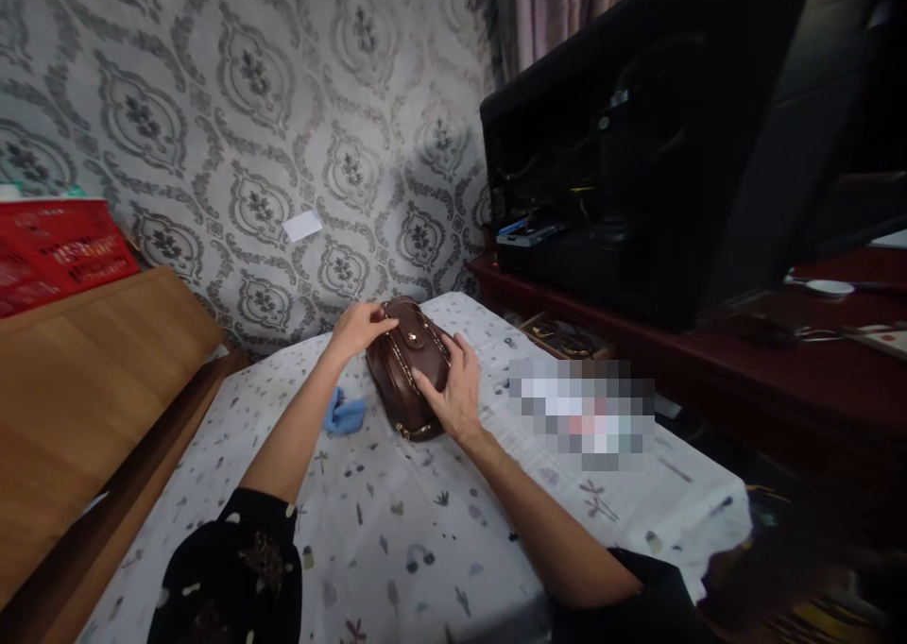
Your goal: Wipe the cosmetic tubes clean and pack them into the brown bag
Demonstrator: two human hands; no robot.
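The brown bag (394, 389) sits on the table (425, 512), toward its far end, with its clasp (413, 337) facing up. The left hand (360, 329) is at the bag's far left edge, thumb and forefinger drawn close; I cannot tell whether that grip pinches anything. The right hand (457, 387) rests on the bag's right side, its grip spread, thumb apart from the fingers. A blue cloth (345, 414) lies just left of the bag. To the right, a pixelated patch hides part of the table. Beyond stands a black TV (602, 172); at far left, a red basket (63, 255). A white card (302, 226) shows against the patterned wall (354, 106).
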